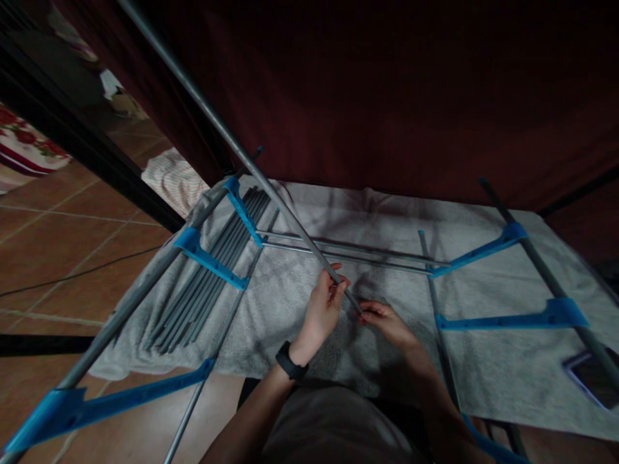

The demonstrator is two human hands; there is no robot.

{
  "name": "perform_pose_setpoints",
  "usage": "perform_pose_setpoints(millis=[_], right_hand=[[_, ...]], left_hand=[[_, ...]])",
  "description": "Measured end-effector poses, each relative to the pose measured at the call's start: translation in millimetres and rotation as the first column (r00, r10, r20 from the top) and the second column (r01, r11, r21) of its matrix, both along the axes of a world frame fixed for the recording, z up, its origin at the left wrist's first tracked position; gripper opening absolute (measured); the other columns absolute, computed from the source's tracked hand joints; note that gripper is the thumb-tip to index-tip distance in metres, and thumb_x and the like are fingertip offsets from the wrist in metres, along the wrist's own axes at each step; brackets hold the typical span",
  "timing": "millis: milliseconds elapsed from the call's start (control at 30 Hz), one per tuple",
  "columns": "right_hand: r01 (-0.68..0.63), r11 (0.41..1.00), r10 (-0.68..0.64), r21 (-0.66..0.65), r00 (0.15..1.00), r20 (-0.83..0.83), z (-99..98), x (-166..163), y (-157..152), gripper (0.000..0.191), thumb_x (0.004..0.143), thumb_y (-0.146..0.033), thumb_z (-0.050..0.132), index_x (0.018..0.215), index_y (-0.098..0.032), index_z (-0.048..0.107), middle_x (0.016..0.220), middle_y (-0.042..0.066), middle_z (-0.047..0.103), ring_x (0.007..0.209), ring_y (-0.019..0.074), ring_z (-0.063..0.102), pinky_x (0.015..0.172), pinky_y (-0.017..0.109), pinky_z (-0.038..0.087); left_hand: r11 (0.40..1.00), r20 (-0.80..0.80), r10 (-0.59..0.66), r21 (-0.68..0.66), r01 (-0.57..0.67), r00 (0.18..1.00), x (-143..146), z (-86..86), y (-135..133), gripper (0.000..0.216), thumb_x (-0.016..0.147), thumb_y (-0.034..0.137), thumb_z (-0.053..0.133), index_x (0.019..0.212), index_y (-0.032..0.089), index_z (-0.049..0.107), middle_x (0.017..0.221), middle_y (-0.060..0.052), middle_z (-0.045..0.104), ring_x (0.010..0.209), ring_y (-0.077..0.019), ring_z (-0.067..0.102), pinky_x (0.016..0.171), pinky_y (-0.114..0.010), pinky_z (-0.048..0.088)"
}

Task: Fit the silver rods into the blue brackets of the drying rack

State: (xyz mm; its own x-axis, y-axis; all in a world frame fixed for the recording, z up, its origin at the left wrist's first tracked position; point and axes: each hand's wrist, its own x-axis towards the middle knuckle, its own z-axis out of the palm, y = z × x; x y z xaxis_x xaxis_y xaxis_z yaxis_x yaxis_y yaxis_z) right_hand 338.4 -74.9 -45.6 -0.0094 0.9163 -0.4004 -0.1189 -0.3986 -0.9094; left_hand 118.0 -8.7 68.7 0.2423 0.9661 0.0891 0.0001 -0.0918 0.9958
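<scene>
A grey metal rod (pixel 251 169) slants across the middle of the view, its lower end between the person's hands above a grey blanket (pixel 285 303). The left hand's (pixel 323 303) fingers are closed around it a little above that end; the right hand's (pixel 387 322) fingers are pinched together at the tip. Those fingertips partly hide the tip, and the upper end runs out of view. Two thin crossbars (pixel 387 265) pass behind the rod, between a left frame (pixel 191 241) and a right frame (pixel 541 267) with blue brackets. Both frames are cut off below. Bare blanket lies around the hands, between the frames. Beyond the left frame's inner bar is a bundle of rods (pixel 191 309). A dark curtain (pixel 387 116) borders the far edge; tiled floor (pixel 58 258) lies left.
</scene>
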Motion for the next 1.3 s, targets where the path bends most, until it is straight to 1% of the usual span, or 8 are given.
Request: perform_pose_setpoints(millis=[200, 333, 433, 600, 700, 900, 1067, 1300], right_hand=[[-0.055, 0.998, 0.055, 0.001, 0.998, 0.036, 0.7, 0, 0, 0.063, 0.066, -0.076, 0.101, 0.107, -0.031, 0.087, 0.093, 0.003, 0.083, 0.091, 0.0273, 0.077, 0.095, 0.048, 0.063], [-0.052, 0.998, 0.052, 0.039, 0.999, 0.014, 6.0, -2, -1, 0.063, 0.074, -0.079, 0.096, 0.113, -0.030, 0.088, 0.109, 0.007, 0.085, 0.097, 0.0280, 0.078, 0.097, 0.049, 0.065], [-0.007, 0.998, 0.009, 0.068, 0.999, -0.030, 9.6, -4, -2, 0.060, 0.078, -0.078, 0.095, 0.114, -0.030, 0.089, 0.116, 0.009, 0.086, 0.100, 0.0277, 0.078, 0.097, 0.049, 0.066], [0.086, 0.995, -0.080, 0.056, 0.991, -0.104, 9.7, -6, -3, 0.060, 0.074, -0.075, 0.100, 0.110, -0.029, 0.091, 0.115, 0.010, 0.086, 0.104, 0.0296, 0.078, 0.098, 0.050, 0.066], [0.149, 0.987, -0.141, 0.053, 0.981, -0.136, 8.0, -7, -3, 0.059, 0.071, -0.074, 0.103, 0.107, -0.029, 0.090, 0.116, 0.010, 0.086, 0.106, 0.0306, 0.078, 0.099, 0.051, 0.067], [0.223, 0.974, -0.212, 0.036, 0.959, -0.188, 6.9, -8, -3, 0.056, 0.069, -0.070, 0.105, 0.105, -0.030, 0.089, 0.119, 0.010, 0.086, 0.108, 0.0312, 0.078, 0.101, 0.053, 0.066], [0.229, 0.973, -0.217, 0.026, 0.949, -0.227, 10.1, -5, -3, 0.053, 0.071, -0.065, 0.105, 0.106, -0.030, 0.089, 0.117, 0.012, 0.085, 0.106, 0.0327, 0.078, 0.107, 0.059, 0.063], [0.274, 0.961, -0.258, 0.027, 0.933, -0.252, 12.5, -6, -4, 0.047, 0.076, -0.060, 0.101, 0.109, -0.031, 0.086, 0.118, 0.014, 0.085, 0.122, 0.0395, 0.078, 0.117, 0.066, 0.057]], left_hand=[[0.999, -0.044, -0.046, 0.005, 0.046, 0.998, 4, -7.4, -8, 0.030, 0.112, 0.028, 0.056, 0.141, 0.025, 0.058, 0.113, -0.007, 0.077, 0.106, -0.0229, 0.078, 0.099, -0.039, 0.062], [0.998, -0.049, -0.038, 0.046, 0.041, 0.998, 1, -3.8, -6, 0.033, 0.112, 0.027, 0.054, 0.145, 0.025, 0.057, 0.108, -0.004, 0.073, 0.101, -0.0215, 0.074, 0.097, -0.037, 0.060], [0.997, -0.045, -0.023, 0.068, 0.026, 0.999, -3, 1.3, -3, 0.034, 0.112, 0.027, 0.052, 0.146, 0.025, 0.057, 0.103, -0.003, 0.071, 0.098, -0.0209, 0.072, 0.096, -0.036, 0.058], [0.997, -0.038, 0.029, 0.074, -0.026, 0.999, -11, 4.6, 1, 0.031, 0.111, 0.033, 0.055, 0.140, 0.025, 0.063, 0.095, -0.001, 0.068, 0.092, -0.0204, 0.068, 0.092, -0.034, 0.056], [0.996, -0.056, 0.052, 0.069, -0.048, 0.997, -16, 0.1, 1, 0.027, 0.111, 0.035, 0.056, 0.133, 0.024, 0.066, 0.091, 0.000, 0.067, 0.087, -0.0197, 0.067, 0.088, -0.033, 0.055], [0.997, -0.094, 0.077, 0.021, -0.076, 0.993, -26, -14.5, 1, 0.035, 0.108, 0.038, 0.059, 0.138, 0.023, 0.067, 0.090, -0.001, 0.070, 0.085, -0.0203, 0.068, 0.085, -0.034, 0.056], [0.997, -0.129, 0.072, -0.009, -0.074, 0.989, -37, -21.3, -6, 0.039, 0.105, 0.042, 0.061, 0.137, 0.021, 0.069, 0.092, -0.002, 0.071, 0.084, -0.0204, 0.068, 0.084, -0.035, 0.057], [0.997, -0.229, 0.069, -0.017, -0.075, 0.971, -52, -26.6, -15, 0.031, 0.101, 0.041, 0.068, 0.123, 0.023, 0.077, 0.097, -0.005, 0.076, 0.096, -0.0250, 0.073, 0.096, -0.039, 0.061]])
